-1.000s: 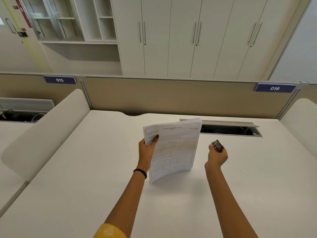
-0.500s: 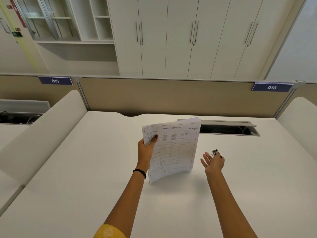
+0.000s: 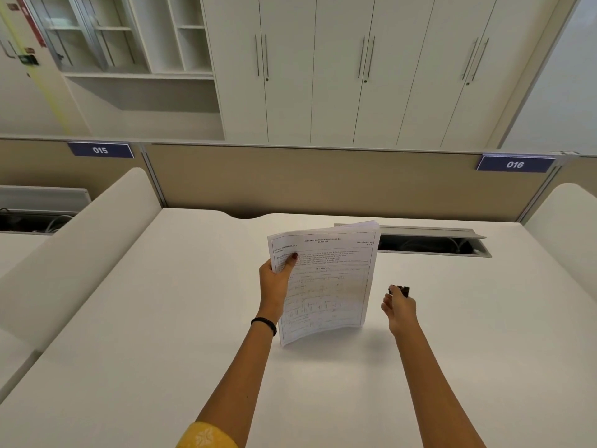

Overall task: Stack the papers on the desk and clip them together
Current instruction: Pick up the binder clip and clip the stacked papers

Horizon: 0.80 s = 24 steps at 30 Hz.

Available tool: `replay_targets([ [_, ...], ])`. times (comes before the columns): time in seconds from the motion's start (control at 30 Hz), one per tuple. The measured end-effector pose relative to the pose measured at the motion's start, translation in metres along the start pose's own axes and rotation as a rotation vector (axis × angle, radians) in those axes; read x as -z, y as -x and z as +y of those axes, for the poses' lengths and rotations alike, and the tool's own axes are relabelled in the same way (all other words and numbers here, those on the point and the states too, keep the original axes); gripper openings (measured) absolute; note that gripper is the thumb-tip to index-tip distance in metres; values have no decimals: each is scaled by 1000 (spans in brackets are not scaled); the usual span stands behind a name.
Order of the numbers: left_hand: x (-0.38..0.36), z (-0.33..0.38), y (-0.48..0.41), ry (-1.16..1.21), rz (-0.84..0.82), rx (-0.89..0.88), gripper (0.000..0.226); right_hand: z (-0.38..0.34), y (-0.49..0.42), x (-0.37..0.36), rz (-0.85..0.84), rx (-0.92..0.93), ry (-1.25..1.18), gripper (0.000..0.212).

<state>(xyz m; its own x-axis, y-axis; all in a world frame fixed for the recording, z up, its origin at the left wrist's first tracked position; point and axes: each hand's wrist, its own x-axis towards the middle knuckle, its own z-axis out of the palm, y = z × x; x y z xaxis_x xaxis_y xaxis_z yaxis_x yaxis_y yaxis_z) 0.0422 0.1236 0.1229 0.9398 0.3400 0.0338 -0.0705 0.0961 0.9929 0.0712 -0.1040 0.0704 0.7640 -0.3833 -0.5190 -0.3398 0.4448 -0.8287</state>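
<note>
Left hand [image 3: 274, 282] is clamped on the papers [image 3: 323, 279], thumb pinching the upper left corner; the stack stands roughly upright at frame centre, bottom edge on or just above the desk [image 3: 161, 318], I can't tell which. The sheets bow and fan slightly at the top right corner.

Right hand [image 3: 399, 307], right of centre, has its fingertips at a small dark binder clip [image 3: 400, 289]. I can't tell whether it's actually gripped or only being touched, and the clip looks to be on or just above the desk surface.

Risks as I read them:
- One-corner pinch on a bowed stack: sheets could slide out of register before the clip goes on, so it bites a skewed edge.
- The fanned top right corner means the clip may miss the back sheets.
- The clip is small with a stiff spring; a fingertip-only hold could let it snap shut early or pop away.
- The open cable tray slot [image 3: 433, 245] sits just behind the papers, so a dropped clip could roll in there.

Surface: plain white desk, smooth. Tan partition [image 3: 323, 182] behind it, tagged 015 at the left and 016 at the right. White cabinets [image 3: 355, 66] across the top, open shelving [image 3: 139, 37] upper left.
</note>
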Motion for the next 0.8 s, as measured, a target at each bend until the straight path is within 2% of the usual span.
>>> replay_targets([
  [0.1,-1,1,0,-5,-3,-4,5,-3,0,-2,21,130,117,28],
  [0.33,-2,1,-2,-19,-17,-15,5,-19,6,-6,87,355,155,37],
  [0.43,-2,1,-3,-19,-28,-20,6,-30,18,-16,99,538,217,39],
  [0.53,-4,1,-5,-35,-23,-37,6,-39,33,-30,-32,695,354,35],
  [0.67,-9,6,-9,-55,-26,-58,7,-52,60,-51,-357,940,527,27],
  [0.73,-12,9,-10,-72,-45,-77,6,-57,73,-62,-489,959,585,27],
  [0.8,-14,11,-12,-108,-56,-93,6,-58,83,-73,-552,941,663,24],
])
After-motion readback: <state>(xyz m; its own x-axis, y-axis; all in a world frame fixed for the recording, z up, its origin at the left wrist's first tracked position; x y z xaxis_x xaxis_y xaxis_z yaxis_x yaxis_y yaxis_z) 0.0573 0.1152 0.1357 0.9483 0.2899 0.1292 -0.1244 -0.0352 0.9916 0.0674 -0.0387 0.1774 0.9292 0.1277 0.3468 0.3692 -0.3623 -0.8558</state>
